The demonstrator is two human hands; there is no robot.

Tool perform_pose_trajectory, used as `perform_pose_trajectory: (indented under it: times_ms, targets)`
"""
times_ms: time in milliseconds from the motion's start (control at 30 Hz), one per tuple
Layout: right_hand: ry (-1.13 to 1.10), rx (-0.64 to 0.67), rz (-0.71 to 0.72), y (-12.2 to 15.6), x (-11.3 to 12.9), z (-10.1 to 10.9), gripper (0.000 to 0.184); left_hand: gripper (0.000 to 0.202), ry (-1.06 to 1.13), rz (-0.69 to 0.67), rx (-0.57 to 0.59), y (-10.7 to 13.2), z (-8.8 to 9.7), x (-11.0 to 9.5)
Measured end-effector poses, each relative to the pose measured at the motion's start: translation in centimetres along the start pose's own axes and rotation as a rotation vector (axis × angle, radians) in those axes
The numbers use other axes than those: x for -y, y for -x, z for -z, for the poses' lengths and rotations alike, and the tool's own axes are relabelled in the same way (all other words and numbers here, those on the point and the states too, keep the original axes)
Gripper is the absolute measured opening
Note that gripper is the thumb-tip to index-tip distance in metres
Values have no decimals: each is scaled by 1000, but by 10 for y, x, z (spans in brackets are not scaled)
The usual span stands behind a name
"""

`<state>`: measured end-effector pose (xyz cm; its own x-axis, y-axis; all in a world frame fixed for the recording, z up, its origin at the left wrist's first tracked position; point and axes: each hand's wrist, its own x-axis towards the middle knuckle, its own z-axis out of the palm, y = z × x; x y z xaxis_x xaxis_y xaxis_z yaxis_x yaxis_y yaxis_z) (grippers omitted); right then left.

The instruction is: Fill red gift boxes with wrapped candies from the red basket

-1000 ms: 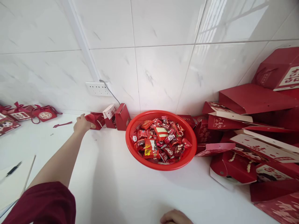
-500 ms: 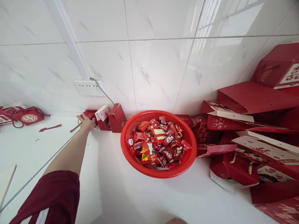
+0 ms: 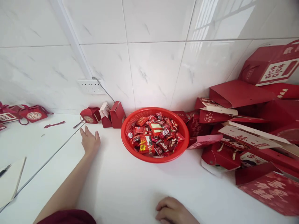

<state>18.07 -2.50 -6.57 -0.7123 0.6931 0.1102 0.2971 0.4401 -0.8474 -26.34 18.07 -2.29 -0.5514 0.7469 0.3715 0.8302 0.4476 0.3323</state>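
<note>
My left hand (image 3: 90,141) is over the white table with its fingers apart and nothing in it. Just beyond its fingertips stands a small red candy box (image 3: 90,115) with a round pale label. My right hand (image 3: 174,211) rests near the front edge of the view, fingers curled, with no object showing in it. Between and beyond the hands sits a red plastic basket (image 3: 154,160) filled with wrapped candies (image 3: 161,132). Two narrow upright boxes, one white and red (image 3: 106,115) and one plain red (image 3: 117,114), stand left of the basket.
Red folded gift boxes (image 3: 247,124) are heaped on the right. Ribbon-tied boxes (image 3: 34,114) and a dark red strip (image 3: 54,124) lie at the left. A notebook (image 3: 12,180) with a pen is at the left edge. A power strip (image 3: 91,86) is on the tiled wall.
My left hand has let go of the small red box by the wall and drawn back toward me. My right hand has come further into view at the bottom.
</note>
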Motion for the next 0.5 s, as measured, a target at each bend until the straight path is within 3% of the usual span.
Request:
perform_pose_trajectory:
  times_ms: [100,200,400,500]
  targets:
    - [21,-56,-4,2,17,6,25,70,-53,-43,116,30,0,11]
    - [35,-72,-14,6,27,10,25,65,-103,-142,250,51,-3,9]
    - [152,-21,61,9,32,18,25,80,-158,-184,327,92,-10,-28]
    - [265,-16,82,15,39,35,24,80,-151,-242,341,122,-9,-49]
